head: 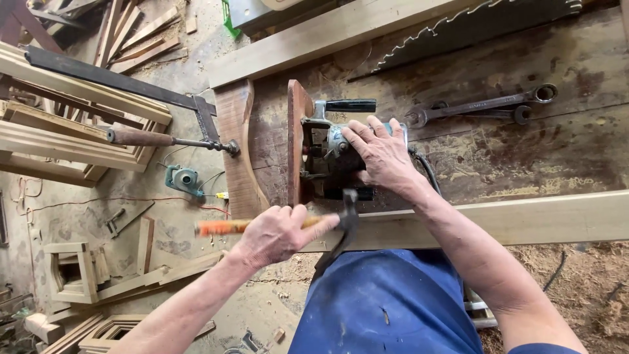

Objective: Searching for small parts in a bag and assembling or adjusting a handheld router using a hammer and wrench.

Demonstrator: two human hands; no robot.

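Note:
My left hand (278, 233) is closed around the orange handle of a hammer (219, 227), whose black head (347, 219) hangs just in front of the bench edge. The handle is blurred by motion. My right hand (380, 154) lies flat, fingers spread, on a grey electric power tool (327, 154) that rests on its side on the dark workbench (524, 151). The tool has a black side handle (350, 105), and a reddish wooden plate (298, 141) stands on edge against its left end. The hammer head is a little below the tool.
Two wrenches (485, 107) lie on the bench to the right. A long toothed saw blade (472, 26) lies at the back. A clamp with a wooden handle (141, 137) grips a plank (236, 151) at the bench's left end. Wooden frames (65, 131), offcuts and a teal tool (183, 178) cover the floor.

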